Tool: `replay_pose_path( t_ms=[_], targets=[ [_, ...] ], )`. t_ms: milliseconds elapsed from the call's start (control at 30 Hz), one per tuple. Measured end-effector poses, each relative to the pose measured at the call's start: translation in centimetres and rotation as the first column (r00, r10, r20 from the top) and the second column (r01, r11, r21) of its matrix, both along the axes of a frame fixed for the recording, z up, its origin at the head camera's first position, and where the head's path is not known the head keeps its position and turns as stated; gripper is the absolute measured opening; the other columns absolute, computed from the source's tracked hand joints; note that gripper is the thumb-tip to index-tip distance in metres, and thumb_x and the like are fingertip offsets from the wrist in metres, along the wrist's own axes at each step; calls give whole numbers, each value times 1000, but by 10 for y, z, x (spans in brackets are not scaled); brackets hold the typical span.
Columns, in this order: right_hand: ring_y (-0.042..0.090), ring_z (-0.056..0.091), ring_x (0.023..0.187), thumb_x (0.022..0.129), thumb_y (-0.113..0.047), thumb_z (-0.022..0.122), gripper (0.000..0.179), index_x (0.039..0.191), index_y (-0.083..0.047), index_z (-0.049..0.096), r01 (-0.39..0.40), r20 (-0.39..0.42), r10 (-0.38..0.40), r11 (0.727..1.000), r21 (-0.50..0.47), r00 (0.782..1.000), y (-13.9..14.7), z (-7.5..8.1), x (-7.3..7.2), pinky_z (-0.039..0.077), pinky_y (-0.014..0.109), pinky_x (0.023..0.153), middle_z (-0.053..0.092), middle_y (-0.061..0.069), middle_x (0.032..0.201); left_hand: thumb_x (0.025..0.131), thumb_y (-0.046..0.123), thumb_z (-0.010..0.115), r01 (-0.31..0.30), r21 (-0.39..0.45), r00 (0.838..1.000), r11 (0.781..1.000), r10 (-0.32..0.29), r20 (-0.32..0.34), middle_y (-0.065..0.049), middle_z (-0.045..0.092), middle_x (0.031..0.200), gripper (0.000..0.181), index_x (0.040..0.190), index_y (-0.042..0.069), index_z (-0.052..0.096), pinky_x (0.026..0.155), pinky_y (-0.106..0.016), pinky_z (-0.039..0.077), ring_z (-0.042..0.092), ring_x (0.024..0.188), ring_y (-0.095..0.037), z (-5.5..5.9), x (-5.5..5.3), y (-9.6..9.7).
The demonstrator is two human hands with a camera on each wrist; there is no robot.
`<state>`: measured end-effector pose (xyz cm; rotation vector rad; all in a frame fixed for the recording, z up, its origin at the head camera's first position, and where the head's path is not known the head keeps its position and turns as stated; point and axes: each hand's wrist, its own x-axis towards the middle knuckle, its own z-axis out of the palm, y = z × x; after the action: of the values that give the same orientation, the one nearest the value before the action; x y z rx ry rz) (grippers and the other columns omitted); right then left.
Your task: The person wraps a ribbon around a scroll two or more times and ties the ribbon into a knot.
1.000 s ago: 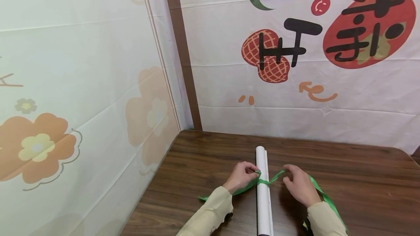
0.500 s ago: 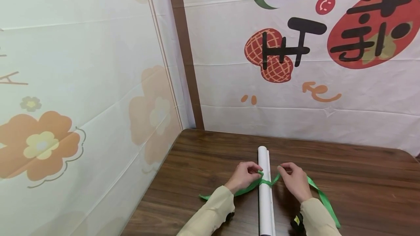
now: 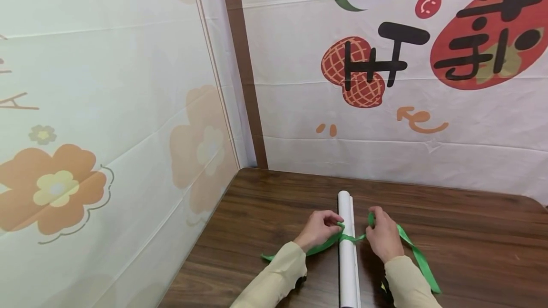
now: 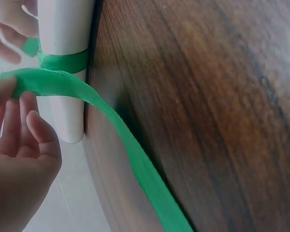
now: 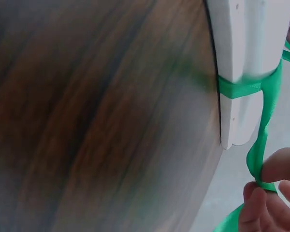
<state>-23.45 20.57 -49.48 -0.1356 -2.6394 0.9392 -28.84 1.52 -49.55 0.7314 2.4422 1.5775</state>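
Observation:
A long white roll (image 3: 347, 265), with a narrower ridge along its right side, lies lengthwise on the table. Green ribbon (image 5: 240, 89) circles it around the middle. At its left edge my left hand (image 3: 318, 230) pinches one length of the ribbon (image 4: 72, 84) between thumb and fingers; that tail trails down to the wood. To the right, my right hand (image 3: 384, 235) pinches the other length (image 5: 268, 113) a short way off the roll. The rest of that length hangs behind the hand toward the tabletop.
The dark wood-grain table (image 3: 479, 246) has a rounded far right corner. White printed cloth walls (image 3: 299, 153) stand behind it and along its left edge. A black and yellow item (image 3: 385, 289) shows partly beside my right sleeve.
My right hand first came in toward the roll, then drew back slightly, now with a ribbon loop raised at its fingertips. The left hand keeps its pinch. The view has shifted a little.

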Motion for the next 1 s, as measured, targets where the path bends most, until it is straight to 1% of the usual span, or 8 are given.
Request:
replay_pose_path(
  t_ms=[67,167,367,500,633,767,900,1000],
  targets=[
    [29,56,79,84,4,57,49,131,2,46,-16,-20,17,999,42,1000,-1,-2,-2,46,40,67,59,22,106,83,3,71,1,-1,1000,1000,-1,-1,0,68,81,14,96,7,73,65,-15,46,53,67,3,-1,-1,0],
    [31,58,87,81,5,60,55,134,-1,45,-58,-39,62,994,97,997,-5,-3,-4,47,42,70,60,20,106,83,3,71,2,1,1000,1000,-2,0,0,69,81,14,96,6,73,65,-15,46,53,67,3,-2,-1,0],
    [24,56,84,81,5,64,59,135,-10,46,-150,-40,157,979,138,987,-15,-3,-5,44,33,64,61,13,96,83,5,72,2,-11,1000,1000,-3,-20,0,67,82,9,92,7,74,64,-16,46,53,69,2,-1,0,-1],
    [18,49,76,80,6,63,64,138,-13,45,-203,-2,204,973,107,979,-21,0,-5,39,29,60,58,10,92,84,8,72,13,-25,1000,1000,-14,-24,2,61,87,8,92,7,74,66,-16,46,52,71,3,0,0,-2],
    [17,50,81,79,6,64,69,141,-15,44,-258,32,257,965,48,966,-25,0,-5,41,30,64,64,7,101,85,9,72,19,-39,998,999,-21,-55,2,59,91,7,91,7,75,67,-16,45,50,72,2,-1,-1,-2],
    [19,58,94,76,7,63,70,140,-13,45,-341,30,342,940,-25,939,-27,-2,-7,45,32,72,68,7,112,83,9,74,33,-38,995,999,-37,-95,0,62,99,7,90,7,76,68,-14,44,49,73,4,-2,-3,-1],
    [16,58,89,76,6,64,68,138,-12,45,-404,13,406,912,-72,914,-28,-3,-9,45,26,69,70,6,109,82,10,75,48,-24,992,999,-51,-112,-2,65,107,8,89,7,76,67,-14,43,48,72,4,-3,-4,-1],
    [12,54,82,78,3,65,63,137,-11,46,-411,-5,411,909,-70,911,-28,-3,-9,43,23,65,71,4,104,82,9,75,51,-11,993,999,-52,-101,-2,67,107,7,89,8,76,66,-14,42,48,70,3,-2,-3,0]
  ],
)
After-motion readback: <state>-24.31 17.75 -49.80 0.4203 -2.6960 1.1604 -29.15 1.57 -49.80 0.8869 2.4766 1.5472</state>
